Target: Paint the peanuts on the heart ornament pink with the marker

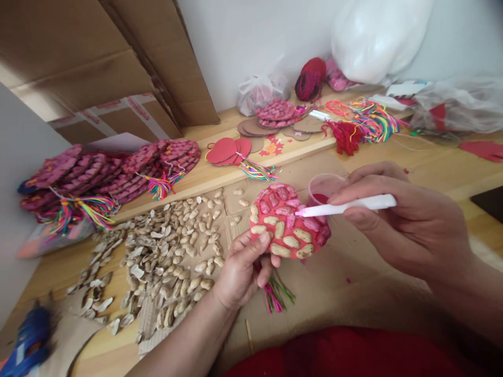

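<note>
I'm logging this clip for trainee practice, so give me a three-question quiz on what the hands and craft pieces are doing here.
1. True or false: the left hand holds the round red disc covered with peanut shells.
2. What does the right hand grip: A scissors, B a white-handled brush, C a glue gun?
3. Where does the small clear plastic cup of red paint sit relative to the disc?

Key: 1 true. 2 B; its tip touches the shells. 3 Just behind it, toward the wooden table's far side.

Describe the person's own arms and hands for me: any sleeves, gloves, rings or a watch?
Both hands are bare: no gloves, rings or watch show on the left hand or the right hand. Both forearms are uncovered as far as the picture reaches; no sleeve is visible.
</note>
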The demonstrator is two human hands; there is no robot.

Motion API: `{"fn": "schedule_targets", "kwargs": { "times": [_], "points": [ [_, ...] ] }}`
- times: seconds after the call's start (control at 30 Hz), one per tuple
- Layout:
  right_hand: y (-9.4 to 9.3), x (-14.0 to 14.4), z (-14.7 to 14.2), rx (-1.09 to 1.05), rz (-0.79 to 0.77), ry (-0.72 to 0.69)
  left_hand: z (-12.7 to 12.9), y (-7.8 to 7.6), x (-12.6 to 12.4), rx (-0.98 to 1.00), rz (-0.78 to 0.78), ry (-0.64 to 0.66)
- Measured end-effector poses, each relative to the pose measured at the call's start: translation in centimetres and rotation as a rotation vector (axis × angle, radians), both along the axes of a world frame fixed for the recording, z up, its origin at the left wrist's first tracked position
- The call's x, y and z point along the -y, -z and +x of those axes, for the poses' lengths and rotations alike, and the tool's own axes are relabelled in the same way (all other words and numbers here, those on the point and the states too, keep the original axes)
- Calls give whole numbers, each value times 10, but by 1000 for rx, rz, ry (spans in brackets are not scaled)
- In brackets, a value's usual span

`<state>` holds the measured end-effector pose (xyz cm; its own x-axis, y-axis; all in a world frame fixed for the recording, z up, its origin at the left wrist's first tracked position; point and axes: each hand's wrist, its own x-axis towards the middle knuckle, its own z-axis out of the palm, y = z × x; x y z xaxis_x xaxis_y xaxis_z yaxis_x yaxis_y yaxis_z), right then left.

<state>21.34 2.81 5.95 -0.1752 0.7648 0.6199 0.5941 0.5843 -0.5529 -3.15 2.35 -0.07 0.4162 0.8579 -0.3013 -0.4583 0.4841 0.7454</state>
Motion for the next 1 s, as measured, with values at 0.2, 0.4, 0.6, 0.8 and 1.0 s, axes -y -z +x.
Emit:
{"fn": "schedule_targets", "kwargs": {
  "times": [0.2,0.4,0.6,0.8,1.0],
  "points": [
    [-1,1,-1,21,-6,-69,0,0,0,10,-10,-1],
    [0,-1,1,21,42,-16,-1,1,-2,31,-7,10],
    [2,-2,2,28,35,-96,-2,5,-4,52,-13,19],
    [0,-2,2,21,53,-113,-1,4,-4,54,-12,19],
    [-1,-2,0,55,60,-73,-1,0,-4,24,-13,2]
  ]
}}
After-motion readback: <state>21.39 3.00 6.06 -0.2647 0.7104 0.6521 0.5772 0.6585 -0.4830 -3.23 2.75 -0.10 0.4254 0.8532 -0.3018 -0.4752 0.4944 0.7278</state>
